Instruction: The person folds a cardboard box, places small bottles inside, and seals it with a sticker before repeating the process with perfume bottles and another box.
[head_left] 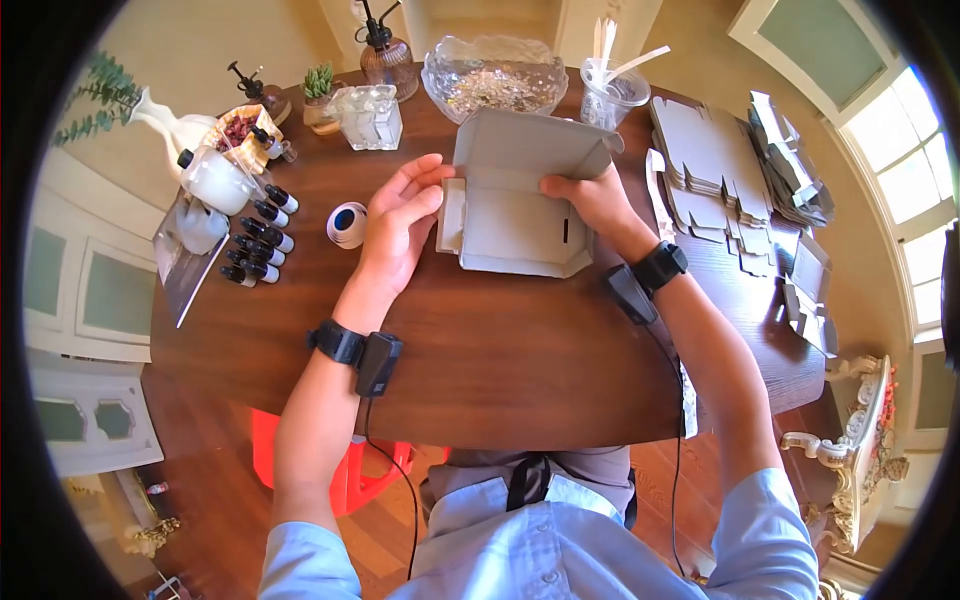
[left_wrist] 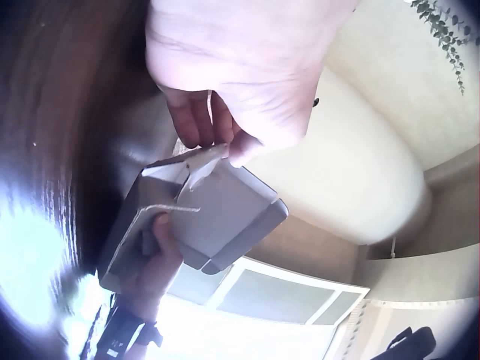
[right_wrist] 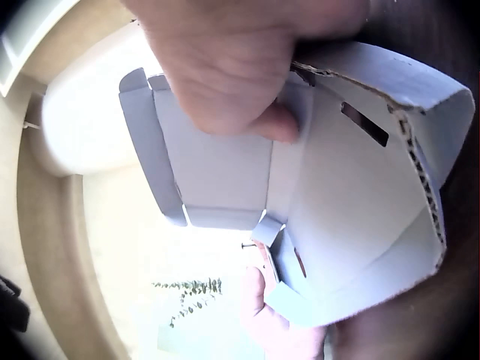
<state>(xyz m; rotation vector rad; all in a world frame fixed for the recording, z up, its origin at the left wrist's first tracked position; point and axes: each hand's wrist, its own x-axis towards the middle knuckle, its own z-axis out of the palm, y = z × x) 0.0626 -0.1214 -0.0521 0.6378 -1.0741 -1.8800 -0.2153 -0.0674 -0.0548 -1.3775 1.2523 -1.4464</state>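
A grey cardboard box [head_left: 515, 225], partly folded up, is held over the table with its lid panel raised at the far side. My right hand [head_left: 598, 208] grips its right side, thumb inside the box and the other fingers hidden behind the cardboard. At the opposite side, my left hand [head_left: 398, 222] is beside a folded side flap [head_left: 451, 215], its fingers extended and their tips close to the flap's edge. The right wrist view shows a narrow slot [right_wrist: 364, 124] in the box panel, and the left hand [right_wrist: 271, 322] beyond the small flaps.
Flat grey cardboard blanks [head_left: 700, 165] lie stacked at the right. A glass bowl [head_left: 495, 85], a plastic cup with sticks [head_left: 612, 95] and a glass block [head_left: 368, 118] line the back. Several small dark bottles [head_left: 262, 232] and a tape roll [head_left: 347, 225] are at the left.
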